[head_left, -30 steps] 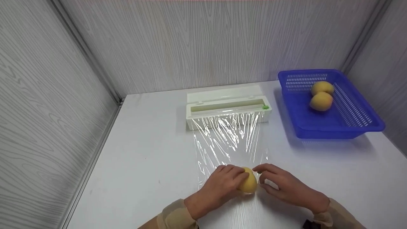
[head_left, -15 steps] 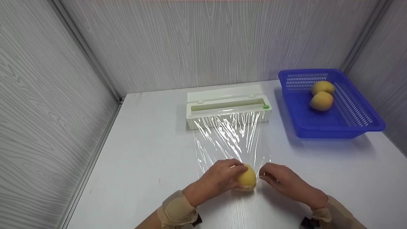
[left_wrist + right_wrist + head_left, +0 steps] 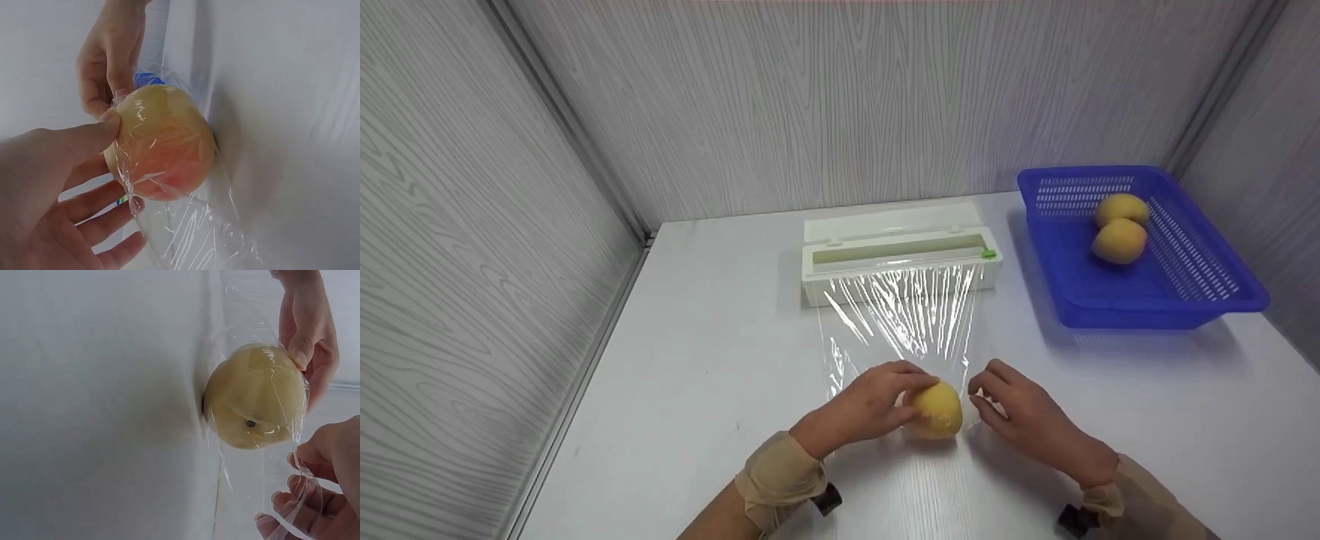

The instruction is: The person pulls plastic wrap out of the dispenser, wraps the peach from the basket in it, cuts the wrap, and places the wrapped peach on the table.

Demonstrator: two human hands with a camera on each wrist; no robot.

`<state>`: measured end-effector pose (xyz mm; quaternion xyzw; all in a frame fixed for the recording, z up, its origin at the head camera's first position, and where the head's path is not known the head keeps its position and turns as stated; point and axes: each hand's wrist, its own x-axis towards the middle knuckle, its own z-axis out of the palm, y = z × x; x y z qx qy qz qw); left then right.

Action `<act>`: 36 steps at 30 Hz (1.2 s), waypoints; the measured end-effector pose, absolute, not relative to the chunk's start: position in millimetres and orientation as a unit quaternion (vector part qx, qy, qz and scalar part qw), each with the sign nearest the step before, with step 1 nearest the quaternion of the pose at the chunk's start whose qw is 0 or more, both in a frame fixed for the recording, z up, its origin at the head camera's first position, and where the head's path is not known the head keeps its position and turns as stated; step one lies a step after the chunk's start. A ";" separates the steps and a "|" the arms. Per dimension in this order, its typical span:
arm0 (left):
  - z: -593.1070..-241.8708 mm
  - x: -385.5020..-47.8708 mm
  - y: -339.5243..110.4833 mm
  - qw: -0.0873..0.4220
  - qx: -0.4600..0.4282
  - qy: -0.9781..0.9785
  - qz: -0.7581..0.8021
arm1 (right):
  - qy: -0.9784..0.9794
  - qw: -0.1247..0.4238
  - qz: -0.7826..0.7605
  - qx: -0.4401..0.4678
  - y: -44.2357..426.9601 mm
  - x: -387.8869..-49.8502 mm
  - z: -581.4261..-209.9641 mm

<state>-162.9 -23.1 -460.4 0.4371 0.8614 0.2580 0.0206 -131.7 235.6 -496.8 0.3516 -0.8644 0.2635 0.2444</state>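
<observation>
A yellow peach (image 3: 939,411) with a red blush, plain in the left wrist view, sits on the table, partly covered by clear cling film (image 3: 904,322). My left hand (image 3: 870,401) holds it from the left, thumb (image 3: 95,135) pressing the film against it. To its right my right hand (image 3: 1024,409) has its fingers curled, apart from the fruit. A gathered edge of film (image 3: 304,481) runs between the right thumb and fingers. Stretching back from the peach, the wrinkled film reaches a white dispenser box (image 3: 900,262) with its lid raised.
A blue plastic basket (image 3: 1147,300) with two more peaches (image 3: 1120,240) stands at the back right. On the dispenser's right end sits a green slider (image 3: 988,254). Wood-grained panels (image 3: 825,105) enclose the white table (image 3: 697,360) at the back and sides.
The peach has shifted slightly away from the person, with more film over it. Both hands have moved forward with it. The right fingers have closed on the film edge and drawn it up.
</observation>
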 end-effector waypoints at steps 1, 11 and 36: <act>-460.1 -164.0 -22.8 0.026 0.434 0.863 0.258 | -0.864 0.250 0.257 0.353 234.7 -132.4 -497.0; -458.5 -173.8 -18.4 0.030 0.409 0.886 0.216 | -0.861 0.295 0.213 0.355 230.1 -143.0 -497.6; -450.9 -190.4 -3.6 0.063 0.397 0.896 0.189 | -0.829 0.305 0.168 0.437 209.1 -116.9 -490.8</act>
